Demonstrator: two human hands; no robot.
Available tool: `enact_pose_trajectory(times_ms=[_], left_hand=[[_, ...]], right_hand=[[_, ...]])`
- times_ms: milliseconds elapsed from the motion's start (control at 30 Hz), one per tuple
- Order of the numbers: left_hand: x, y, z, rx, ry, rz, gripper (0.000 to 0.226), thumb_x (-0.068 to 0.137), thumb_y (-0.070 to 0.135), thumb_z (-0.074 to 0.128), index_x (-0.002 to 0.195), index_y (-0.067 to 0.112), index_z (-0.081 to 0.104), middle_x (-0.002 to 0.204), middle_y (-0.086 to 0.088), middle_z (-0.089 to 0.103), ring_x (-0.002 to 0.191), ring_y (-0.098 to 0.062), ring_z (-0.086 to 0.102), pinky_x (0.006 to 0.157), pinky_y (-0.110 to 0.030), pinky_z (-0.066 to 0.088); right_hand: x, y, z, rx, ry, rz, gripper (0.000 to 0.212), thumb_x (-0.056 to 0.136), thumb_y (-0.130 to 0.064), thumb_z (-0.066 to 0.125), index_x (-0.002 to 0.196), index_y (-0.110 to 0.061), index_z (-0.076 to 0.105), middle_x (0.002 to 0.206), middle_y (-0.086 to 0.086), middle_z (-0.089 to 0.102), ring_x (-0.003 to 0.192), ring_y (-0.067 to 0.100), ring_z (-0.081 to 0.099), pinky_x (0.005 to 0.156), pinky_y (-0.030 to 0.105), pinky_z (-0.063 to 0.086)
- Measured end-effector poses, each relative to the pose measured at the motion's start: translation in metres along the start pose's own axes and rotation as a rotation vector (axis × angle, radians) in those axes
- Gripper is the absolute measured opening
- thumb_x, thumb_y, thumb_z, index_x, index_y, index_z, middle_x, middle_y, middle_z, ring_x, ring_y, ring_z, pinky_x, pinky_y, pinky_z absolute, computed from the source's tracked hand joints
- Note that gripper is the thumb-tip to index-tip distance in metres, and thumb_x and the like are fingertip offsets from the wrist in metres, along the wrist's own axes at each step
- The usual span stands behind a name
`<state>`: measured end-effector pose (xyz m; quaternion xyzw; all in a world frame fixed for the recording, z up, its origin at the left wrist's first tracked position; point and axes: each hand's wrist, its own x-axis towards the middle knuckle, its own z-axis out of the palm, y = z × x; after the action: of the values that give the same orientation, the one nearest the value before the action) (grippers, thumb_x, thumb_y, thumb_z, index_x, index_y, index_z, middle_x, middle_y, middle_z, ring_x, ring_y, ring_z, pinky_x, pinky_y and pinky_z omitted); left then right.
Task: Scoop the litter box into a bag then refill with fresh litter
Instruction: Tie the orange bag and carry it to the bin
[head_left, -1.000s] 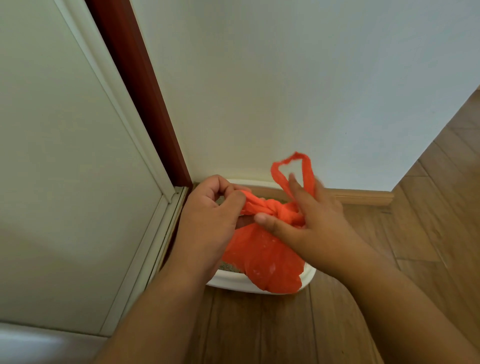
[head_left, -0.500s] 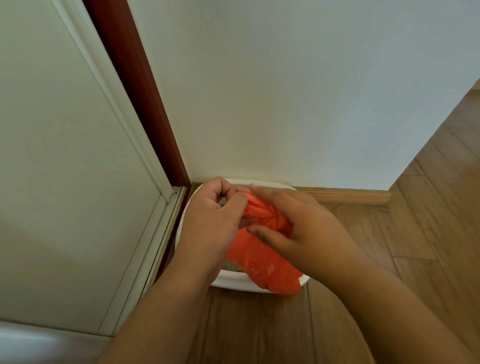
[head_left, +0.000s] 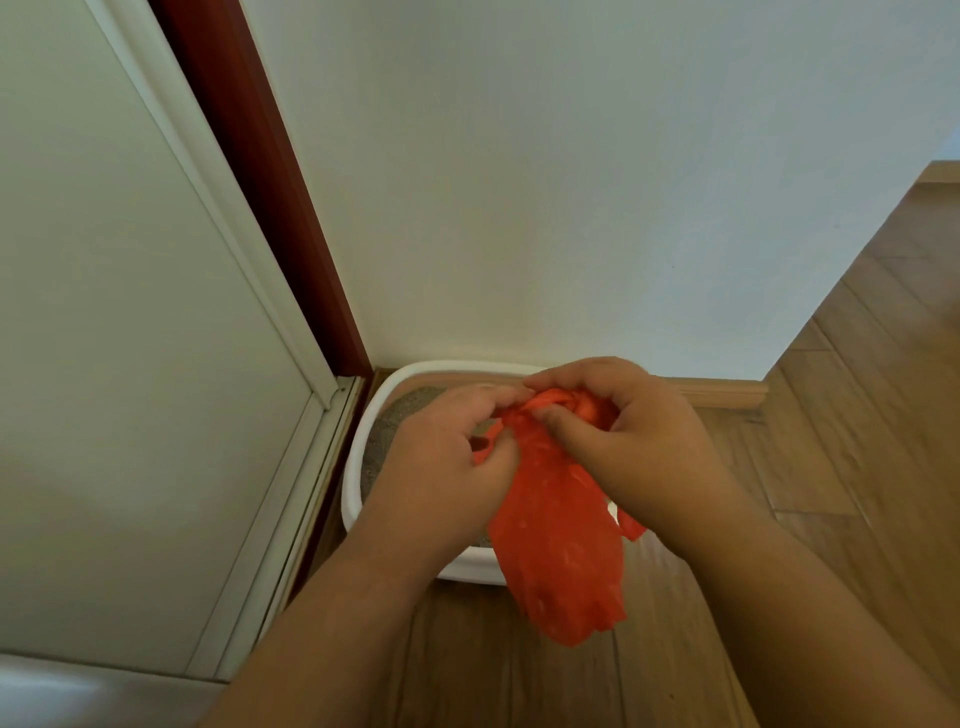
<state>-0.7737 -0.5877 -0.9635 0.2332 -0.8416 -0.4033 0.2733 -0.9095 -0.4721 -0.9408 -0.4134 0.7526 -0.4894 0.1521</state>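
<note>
An orange plastic bag (head_left: 558, 540) hangs full and bulging over the front of the white litter box (head_left: 358, 467), which sits on the floor in the corner against the wall. My left hand (head_left: 447, 462) pinches the bag's twisted top from the left. My right hand (head_left: 639, 441) curls round the knotted neck from the right, just above the bag's body. A loose orange handle end (head_left: 631, 525) dangles below my right wrist. Grey litter (head_left: 400, 421) shows in the box's back left; the rest of the box is hidden behind my hands and the bag.
A white wall (head_left: 571, 182) rises right behind the box, with a wooden skirting board (head_left: 722, 392) at its foot. A red-brown door frame (head_left: 260, 182) and a white panel door (head_left: 130, 338) close off the left. Wooden floor (head_left: 857, 389) extends to the right and in front.
The bag's raised handle loop has come down into my right hand. Both hands have closed together on the neck, and the bag now hangs lower over the box's front rim.
</note>
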Motion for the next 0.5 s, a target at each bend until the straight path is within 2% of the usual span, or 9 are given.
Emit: enact_pose_trajectory(times_ms=[100, 200, 267, 333, 400, 500], left_hand=[[-0.003, 0.002, 0.001, -0.035, -0.2, -0.096, 0.053, 0.091, 0.036, 0.051, 0.144, 0.039, 0.057, 0.138, 0.021, 0.06, 0.127, 0.003, 0.055, 0.106, -0.032, 0.053], [-0.006, 0.001, 0.001, -0.08, -0.342, -0.15, 0.067, 0.089, 0.038, 0.057, 0.153, 0.046, 0.041, 0.15, 0.025, 0.047, 0.134, 0.005, 0.048, 0.11, -0.03, 0.049], [-0.006, 0.001, 0.001, -0.063, -0.367, -0.112, 0.074, 0.089, 0.029, 0.068, 0.154, 0.047, 0.037, 0.15, 0.028, 0.043, 0.135, 0.01, 0.044, 0.11, -0.022, 0.045], [-0.006, 0.0, 0.002, -0.069, -0.368, -0.092, 0.083, 0.085, 0.032, 0.08, 0.153, 0.051, 0.034, 0.149, 0.029, 0.043, 0.135, 0.011, 0.043, 0.108, -0.02, 0.042], [-0.006, -0.003, 0.002, -0.075, -0.37, -0.133, 0.1, 0.075, 0.046, 0.089, 0.152, 0.056, 0.026, 0.15, 0.028, 0.04, 0.137, 0.008, 0.041, 0.108, -0.025, 0.043], [-0.007, -0.006, 0.002, 0.016, -0.398, -0.165, 0.13, 0.06, 0.056, 0.095, 0.152, 0.065, 0.004, 0.161, 0.025, 0.022, 0.145, -0.002, 0.032, 0.115, -0.037, 0.04]], right_hand=[[-0.002, -0.002, -0.003, -0.028, -0.074, 0.057, 0.035, 0.076, -0.044, 0.084, 0.108, -0.041, 0.07, 0.106, -0.02, 0.064, 0.097, -0.004, 0.062, 0.08, 0.02, 0.055], [-0.001, -0.002, -0.006, -0.066, -0.094, 0.109, 0.037, 0.075, -0.032, 0.087, 0.106, -0.04, 0.067, 0.099, -0.018, 0.066, 0.088, -0.003, 0.064, 0.074, 0.02, 0.057], [0.0, -0.001, -0.008, -0.102, -0.053, 0.098, 0.03, 0.079, -0.026, 0.084, 0.101, -0.038, 0.067, 0.095, -0.016, 0.068, 0.086, 0.0, 0.064, 0.07, 0.021, 0.054], [0.001, -0.001, -0.009, -0.128, -0.003, 0.073, 0.023, 0.082, -0.027, 0.082, 0.097, -0.037, 0.068, 0.091, -0.016, 0.069, 0.085, 0.001, 0.064, 0.068, 0.02, 0.051], [0.001, -0.002, -0.01, -0.099, 0.045, 0.061, 0.018, 0.082, -0.03, 0.081, 0.091, -0.038, 0.068, 0.084, -0.018, 0.068, 0.08, 0.0, 0.064, 0.066, 0.02, 0.051], [0.0, -0.007, -0.013, 0.019, 0.069, 0.069, 0.016, 0.082, -0.031, 0.081, 0.087, -0.038, 0.068, 0.084, -0.022, 0.067, 0.078, 0.0, 0.065, 0.065, 0.024, 0.058]])
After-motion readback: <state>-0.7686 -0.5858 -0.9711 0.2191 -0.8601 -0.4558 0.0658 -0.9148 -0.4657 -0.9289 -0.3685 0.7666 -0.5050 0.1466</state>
